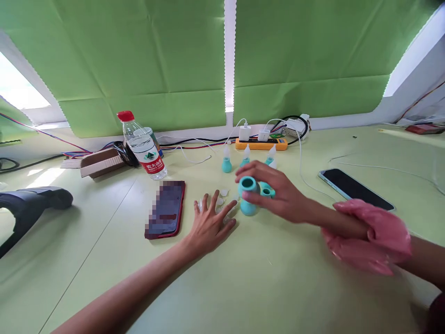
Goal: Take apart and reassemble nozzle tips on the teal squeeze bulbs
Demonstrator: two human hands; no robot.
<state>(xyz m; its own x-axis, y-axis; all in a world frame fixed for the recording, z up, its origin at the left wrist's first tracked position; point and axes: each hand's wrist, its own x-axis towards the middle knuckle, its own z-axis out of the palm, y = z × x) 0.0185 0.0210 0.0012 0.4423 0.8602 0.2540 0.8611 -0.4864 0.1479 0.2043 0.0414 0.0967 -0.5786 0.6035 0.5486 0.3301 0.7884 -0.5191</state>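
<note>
Holding one teal bulb [248, 189], mouth upward, the right hand [278, 192] pinched it between thumb and fingers above the middle of the table [208, 297]. Left hand [211, 226]: fingers spread, palm down, over small clear pieces [224, 192]; whether it gripped any could not be told. Far side: one pale-tipped bulb [226, 164], others to its right, and an orange power strip [261, 144] beyond. Left: red-cased phone [167, 211], with a red-capped bottle [145, 148] farther off. Right: a second phone [354, 188] lay flat.
</note>
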